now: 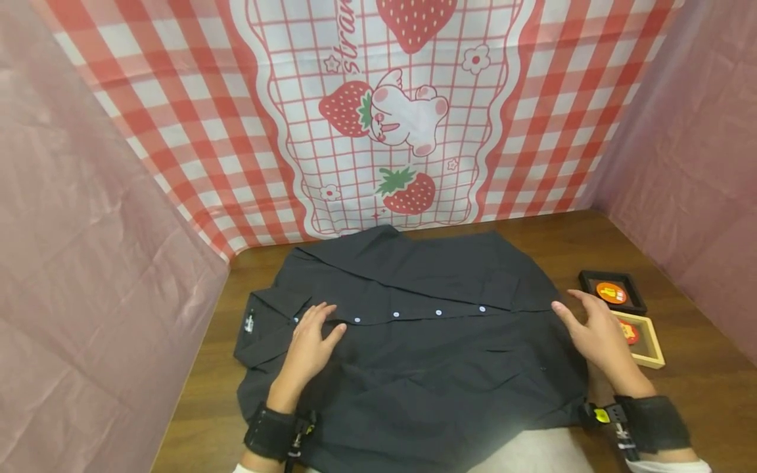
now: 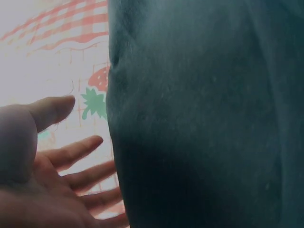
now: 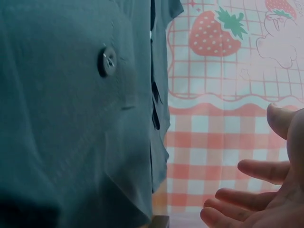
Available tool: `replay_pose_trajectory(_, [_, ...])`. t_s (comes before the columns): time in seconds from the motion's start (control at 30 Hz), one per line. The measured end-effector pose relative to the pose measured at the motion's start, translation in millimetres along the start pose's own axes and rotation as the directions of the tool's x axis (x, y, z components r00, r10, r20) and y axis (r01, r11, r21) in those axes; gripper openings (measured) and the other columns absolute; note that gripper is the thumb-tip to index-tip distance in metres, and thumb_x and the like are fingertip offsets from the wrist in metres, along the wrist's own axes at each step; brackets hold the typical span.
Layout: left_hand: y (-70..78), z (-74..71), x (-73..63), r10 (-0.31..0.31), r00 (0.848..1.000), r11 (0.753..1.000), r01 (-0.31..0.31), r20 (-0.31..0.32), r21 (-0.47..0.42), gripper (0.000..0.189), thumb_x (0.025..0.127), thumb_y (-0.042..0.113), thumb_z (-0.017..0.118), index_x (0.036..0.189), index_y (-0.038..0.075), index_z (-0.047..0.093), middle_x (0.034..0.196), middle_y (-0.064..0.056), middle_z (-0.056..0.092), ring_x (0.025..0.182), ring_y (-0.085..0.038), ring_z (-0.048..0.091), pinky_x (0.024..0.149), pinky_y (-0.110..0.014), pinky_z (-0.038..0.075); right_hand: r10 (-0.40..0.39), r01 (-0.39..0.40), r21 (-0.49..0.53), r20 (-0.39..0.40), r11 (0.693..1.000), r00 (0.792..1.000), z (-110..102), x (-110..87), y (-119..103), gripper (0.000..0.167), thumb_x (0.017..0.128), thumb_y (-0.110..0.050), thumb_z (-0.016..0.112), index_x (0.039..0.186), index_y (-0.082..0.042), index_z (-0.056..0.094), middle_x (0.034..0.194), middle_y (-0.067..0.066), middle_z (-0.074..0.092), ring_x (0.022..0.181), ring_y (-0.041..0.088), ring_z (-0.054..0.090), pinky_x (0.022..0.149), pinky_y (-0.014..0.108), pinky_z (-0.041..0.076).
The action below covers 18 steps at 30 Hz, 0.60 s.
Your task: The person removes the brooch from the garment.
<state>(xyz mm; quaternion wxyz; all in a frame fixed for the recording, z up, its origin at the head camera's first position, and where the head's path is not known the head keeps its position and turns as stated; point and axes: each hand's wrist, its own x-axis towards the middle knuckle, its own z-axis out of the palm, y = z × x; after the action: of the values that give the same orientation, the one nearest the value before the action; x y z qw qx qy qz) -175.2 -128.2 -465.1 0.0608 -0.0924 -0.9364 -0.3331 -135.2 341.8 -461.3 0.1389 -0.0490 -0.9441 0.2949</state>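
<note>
A dark grey button-up shirt (image 1: 414,374) lies spread on the wooden table, its collar (image 1: 266,322) to the left and a row of several pale buttons along its open front edge. Over the collar end, my left hand (image 1: 310,345) has its fingers loosely extended, thumb apart, and grips nothing. My right hand (image 1: 600,332) hovers by the shirt's hem at the right, fingers spread and holding nothing. In the left wrist view, the fingers (image 2: 80,178) reach toward the dark cloth. The right wrist view shows a dark button (image 3: 108,61) close up on the shirt.
To the right lie a black frame (image 1: 635,299) and a light wooden frame (image 1: 653,345), each with a colourful round piece inside; my right hand partly covers the lighter one. A strawberry-print cloth (image 1: 402,131) hangs behind the table (image 1: 207,368), with pink cloth (image 1: 106,230) on both sides.
</note>
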Motion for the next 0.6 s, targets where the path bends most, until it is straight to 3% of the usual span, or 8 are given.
replay_pose_trajectory(0.33, [1.2,6.3,1.1,-0.029,0.999,1.0,0.029,-0.021,-0.01,0.047,0.092,0.025,0.064,0.133,0.002,0.056,0.144,-0.024,0.048,0.14,-0.044,0.036,0.114,-0.062,0.025,-0.017,0.017,0.009,-0.014,1.0,1.0,14,-3.9,-6,0.06,0.1,-0.037,0.051,0.133,0.013,0.045,0.133,0.042,0.043,0.119,0.058,0.041,0.094,0.07,0.033])
replay_pose_trajectory(0.6, [2.2,13.5,-2.7,-0.052,0.995,0.999,0.052,0.081,0.003,0.057,0.093,0.029,0.063,0.143,0.005,0.047,0.154,-0.024,0.034,0.146,-0.045,0.022,0.114,-0.067,0.019,-0.071,0.072,-0.008,0.079,0.997,0.994,23,-3.5,-9,0.064,0.1,-0.036,0.051,0.138,0.014,0.038,0.141,0.044,0.031,0.127,0.064,0.031,0.099,0.074,0.026])
